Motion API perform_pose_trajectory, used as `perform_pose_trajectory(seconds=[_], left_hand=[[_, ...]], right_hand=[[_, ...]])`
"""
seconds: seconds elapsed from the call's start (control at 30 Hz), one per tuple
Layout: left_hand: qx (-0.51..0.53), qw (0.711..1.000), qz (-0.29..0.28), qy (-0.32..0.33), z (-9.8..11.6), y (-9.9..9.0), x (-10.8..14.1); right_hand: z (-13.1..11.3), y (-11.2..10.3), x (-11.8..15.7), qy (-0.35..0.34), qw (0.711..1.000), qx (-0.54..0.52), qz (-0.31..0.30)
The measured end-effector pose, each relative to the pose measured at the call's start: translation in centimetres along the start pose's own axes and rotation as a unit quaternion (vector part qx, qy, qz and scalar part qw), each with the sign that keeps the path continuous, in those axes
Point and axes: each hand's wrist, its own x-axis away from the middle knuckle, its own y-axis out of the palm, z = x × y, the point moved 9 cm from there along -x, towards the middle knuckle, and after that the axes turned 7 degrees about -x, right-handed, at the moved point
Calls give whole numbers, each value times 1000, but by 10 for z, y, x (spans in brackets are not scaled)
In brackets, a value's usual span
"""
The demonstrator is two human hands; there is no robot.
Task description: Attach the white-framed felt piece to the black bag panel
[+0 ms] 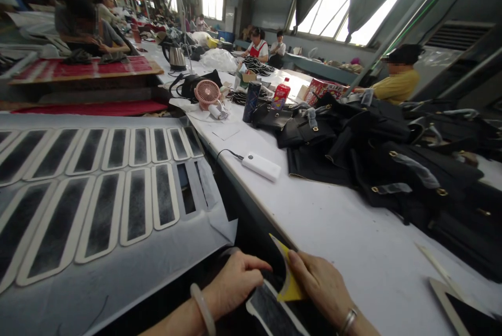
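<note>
My right hand grips a curved yellow sheet at the table's front edge, thumb on its near face. My left hand, a pale bangle on its wrist, is just left of the sheet. Its index finger points right and the other fingers are curled; what they hold, if anything, is hidden. Just below both hands is a dark panel with a pale border, partly cut off by the frame. Similar pale-edged dark panels lie in two rows on a grey sheet at left.
On the white table are a white power bank with a cable, a pink fan, a red-labelled bottle and a heap of black bags. A dark gap separates the table from the grey sheet. Several people sit farther back.
</note>
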Motion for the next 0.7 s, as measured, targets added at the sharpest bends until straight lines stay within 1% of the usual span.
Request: perform_pose_trajectory(seconds=[0.1, 0.17, 0.23, 0.3, 0.37, 0.4, 0.43, 0.47, 0.5, 0.53, 0.57, 0.6, 0.63, 0.67, 0.7], left_hand=[[38, 999, -33, -17, -3, 4, -1], [79, 995, -52, -17, -5, 6, -2], [81, 995, -51, -12, -8, 5, -5], [48, 998, -33, -8, -11, 2, -10], [11, 1000, -13, -3, -11, -1, -13], [1, 1000, -6, 0, -10, -1, -14], [0, 1000, -7, 0, -10, -1, -14], [5, 1000, -10, -2, -11, -1, -13], [18, 1000, -13, -7, -15, 0, -11], [38, 999, -13, -17, -21, -1, -8], [64, 997, -8, -34, -30, -2, -5], [92, 994, 4, -59, -43, -5, 0], [119, 988, 20, -91, -60, -7, 4], [141, 981, 37, -128, -78, -9, 9], [157, 973, 50, -162, -96, -9, 14]], right_hand=[[-15, 6, 0, -33, 996, 78, -18], [-23, 14, 0, -56, 987, 144, -41], [-25, 18, 0, -67, 979, 184, -55], [-20, 11, -1, -51, 979, 192, -52], [-8, -6, 1, -22, 987, 157, -33], [-1, -14, 5, -7, 994, 101, -31], [6, -19, 12, 10, 999, 14, -39], [14, -22, 22, 30, 994, -95, -53], [20, -20, 35, 52, 973, -214, -72], [25, -15, 50, 78, 938, -326, -90], [28, -7, 66, 105, 896, -418, -104], [29, 4, 83, 130, 857, -486, -109], [27, 16, 99, 149, 825, -534, -107], [23, 30, 113, 159, 802, -567, -100], [17, 45, 125, 165, 785, -590, -89]])
